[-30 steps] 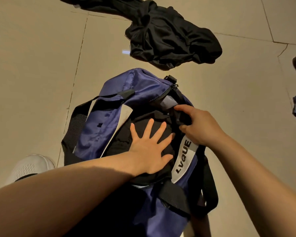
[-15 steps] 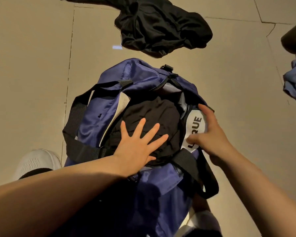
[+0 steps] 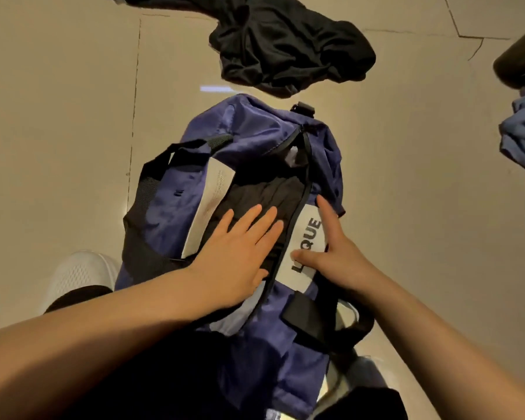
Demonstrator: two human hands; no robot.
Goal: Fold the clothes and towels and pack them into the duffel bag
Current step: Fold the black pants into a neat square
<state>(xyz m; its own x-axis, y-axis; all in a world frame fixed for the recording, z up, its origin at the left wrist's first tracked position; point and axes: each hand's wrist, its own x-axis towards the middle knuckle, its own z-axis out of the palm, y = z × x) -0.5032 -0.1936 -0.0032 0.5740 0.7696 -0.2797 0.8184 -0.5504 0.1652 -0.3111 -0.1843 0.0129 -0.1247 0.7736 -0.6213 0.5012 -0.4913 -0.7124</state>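
Observation:
A purple duffel bag (image 3: 249, 140) with black straps lies on the tiled floor, its zip open. Inside it lies a black folded garment (image 3: 264, 195). My left hand (image 3: 240, 250) presses flat on that garment, fingers straight. My right hand (image 3: 334, 253) holds the bag's right edge at the white label (image 3: 303, 253), thumb on the label and index finger stretched along the outer side. A crumpled black garment (image 3: 288, 47) lies on the floor beyond the bag. A blue cloth (image 3: 522, 134) shows at the right edge.
My white shoe (image 3: 79, 274) stands left of the bag, and another shoe (image 3: 355, 380) is partly hidden under its right strap. A dark rounded object (image 3: 519, 59) sits at the upper right. Bare floor tiles (image 3: 58, 116) spread to the left.
My left hand's fingers have closed together on the packed garment. My right hand has slid down the bag's right edge onto the white label, and the opening has narrowed.

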